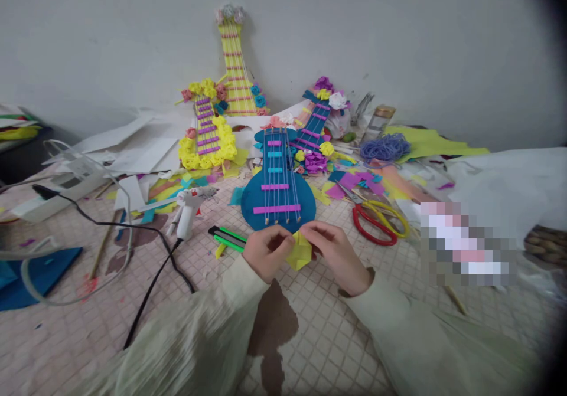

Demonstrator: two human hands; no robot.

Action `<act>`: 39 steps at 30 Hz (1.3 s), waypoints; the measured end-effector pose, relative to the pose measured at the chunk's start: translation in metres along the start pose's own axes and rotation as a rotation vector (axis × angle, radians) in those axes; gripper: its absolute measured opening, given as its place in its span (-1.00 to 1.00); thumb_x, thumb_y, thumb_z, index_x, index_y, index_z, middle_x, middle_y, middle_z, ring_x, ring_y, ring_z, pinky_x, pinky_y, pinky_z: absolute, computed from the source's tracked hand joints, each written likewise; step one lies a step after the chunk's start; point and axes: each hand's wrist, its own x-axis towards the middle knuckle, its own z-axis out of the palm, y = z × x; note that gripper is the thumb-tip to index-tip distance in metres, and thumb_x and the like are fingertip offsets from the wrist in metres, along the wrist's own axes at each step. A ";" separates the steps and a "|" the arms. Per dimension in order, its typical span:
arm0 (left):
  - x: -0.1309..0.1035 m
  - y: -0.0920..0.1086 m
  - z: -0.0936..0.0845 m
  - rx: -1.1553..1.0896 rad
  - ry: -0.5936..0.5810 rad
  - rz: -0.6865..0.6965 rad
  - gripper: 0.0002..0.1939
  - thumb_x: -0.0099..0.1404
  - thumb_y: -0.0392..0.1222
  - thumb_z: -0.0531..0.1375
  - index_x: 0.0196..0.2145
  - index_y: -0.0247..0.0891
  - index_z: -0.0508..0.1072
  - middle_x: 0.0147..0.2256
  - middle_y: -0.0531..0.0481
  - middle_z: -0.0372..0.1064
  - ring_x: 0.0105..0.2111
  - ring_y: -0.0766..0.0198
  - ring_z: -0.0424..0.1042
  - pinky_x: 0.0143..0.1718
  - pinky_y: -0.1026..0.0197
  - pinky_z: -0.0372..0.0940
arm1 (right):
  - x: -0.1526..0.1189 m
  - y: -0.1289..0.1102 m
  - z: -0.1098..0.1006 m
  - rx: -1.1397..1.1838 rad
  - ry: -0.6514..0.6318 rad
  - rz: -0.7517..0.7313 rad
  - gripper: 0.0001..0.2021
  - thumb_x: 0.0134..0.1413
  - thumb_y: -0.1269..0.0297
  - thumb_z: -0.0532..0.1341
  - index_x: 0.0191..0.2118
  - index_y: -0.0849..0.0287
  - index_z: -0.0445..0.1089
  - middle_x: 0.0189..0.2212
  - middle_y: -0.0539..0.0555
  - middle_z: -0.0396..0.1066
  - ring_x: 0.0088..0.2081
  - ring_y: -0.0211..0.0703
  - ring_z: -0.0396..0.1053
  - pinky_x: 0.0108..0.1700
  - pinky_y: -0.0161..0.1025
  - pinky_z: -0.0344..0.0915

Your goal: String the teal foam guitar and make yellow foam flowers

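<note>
Both hands pinch a small piece of yellow paper point(300, 254) low in the middle of the view. My left hand point(268, 253) has its fingers closed on the paper's left side, and my right hand point(339, 255) is closed at its upper right edge. Just beyond them lies a blue paper guitar point(279, 201) with purple and light blue strips and strings. A green and black box cutter point(228, 238) is left of my left hand. Scissors point(381, 222) with red and yellow handles rest to the right.
A white glue gun point(188, 210) with a black cord lies at the left, near a power strip point(59, 189). Decorated paper guitars point(234, 71) stand against the wall. Purple string point(385, 147) and paper scraps point(358, 182) lie at the back right.
</note>
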 end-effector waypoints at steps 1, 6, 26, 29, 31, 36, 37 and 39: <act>0.000 0.000 0.000 -0.004 0.008 -0.003 -0.80 0.06 -0.13 0.08 -0.57 -0.32 0.35 -0.63 0.06 0.21 -0.61 0.40 0.16 -0.58 0.35 0.10 | 0.000 0.000 0.000 0.011 -0.002 -0.003 -0.80 -0.10 0.15 0.19 -0.53 0.19 0.33 -0.67 -0.09 0.16 -0.62 -0.37 0.10 -0.60 -0.36 0.03; 0.000 0.000 -0.001 -0.003 0.025 -0.010 -0.78 0.07 -0.12 0.08 -0.55 -0.33 0.37 -0.63 0.05 0.22 -0.61 0.39 0.17 -0.58 0.33 0.10 | -0.001 -0.002 0.001 -0.058 -0.011 -0.006 -0.82 -0.13 0.17 0.20 -0.52 0.20 0.36 -0.65 -0.07 0.20 -0.61 -0.37 0.11 -0.60 -0.36 0.03; 0.000 -0.003 0.002 -0.032 -0.048 -0.028 -0.74 0.08 -0.06 0.09 -0.54 -0.35 0.36 -0.62 0.04 0.24 -0.61 0.39 0.18 -0.58 0.32 0.12 | -0.003 -0.004 0.001 -0.069 -0.017 -0.004 -0.83 -0.12 0.19 0.20 -0.51 0.19 0.36 -0.63 -0.06 0.22 -0.59 -0.36 0.13 -0.58 -0.36 0.07; -0.001 -0.003 0.003 -0.035 -0.053 -0.029 -0.73 0.08 -0.06 0.09 -0.54 -0.35 0.36 -0.62 0.03 0.24 -0.61 0.39 0.18 -0.58 0.32 0.13 | -0.002 -0.004 0.001 -0.072 -0.013 -0.006 -0.83 -0.13 0.19 0.21 -0.52 0.20 0.36 -0.62 -0.06 0.23 -0.58 -0.35 0.14 -0.57 -0.36 0.08; -0.001 -0.002 0.003 -0.031 -0.051 -0.032 -0.74 0.08 -0.06 0.09 -0.55 -0.34 0.36 -0.63 0.04 0.24 -0.62 0.39 0.18 -0.59 0.33 0.14 | -0.002 -0.004 0.001 -0.077 -0.008 -0.004 -0.83 -0.14 0.19 0.21 -0.52 0.20 0.36 -0.63 -0.06 0.23 -0.58 -0.35 0.15 -0.57 -0.35 0.08; -0.001 -0.002 0.003 -0.020 -0.054 -0.022 -0.73 0.09 -0.06 0.09 -0.54 -0.34 0.37 -0.63 0.04 0.25 -0.62 0.39 0.19 -0.59 0.33 0.15 | -0.002 -0.002 0.000 -0.091 -0.009 -0.004 -0.84 -0.12 0.19 0.20 -0.51 0.18 0.35 -0.63 -0.07 0.21 -0.59 -0.35 0.12 -0.58 -0.35 0.04; -0.001 -0.002 0.003 -0.022 -0.058 -0.017 -0.73 0.09 -0.06 0.09 -0.53 -0.35 0.37 -0.63 0.03 0.25 -0.62 0.39 0.19 -0.59 0.33 0.15 | -0.002 -0.002 0.000 -0.093 -0.007 -0.010 -0.84 -0.12 0.19 0.20 -0.51 0.18 0.35 -0.63 -0.07 0.21 -0.59 -0.36 0.11 -0.58 -0.35 0.04; -0.001 -0.002 0.003 -0.025 -0.066 -0.006 -0.74 0.10 -0.06 0.09 -0.52 -0.35 0.38 -0.62 0.03 0.26 -0.62 0.40 0.19 -0.60 0.34 0.14 | -0.002 -0.001 0.000 -0.093 0.011 -0.029 -0.85 -0.12 0.20 0.20 -0.51 0.18 0.34 -0.62 -0.07 0.21 -0.58 -0.35 0.12 -0.57 -0.36 0.05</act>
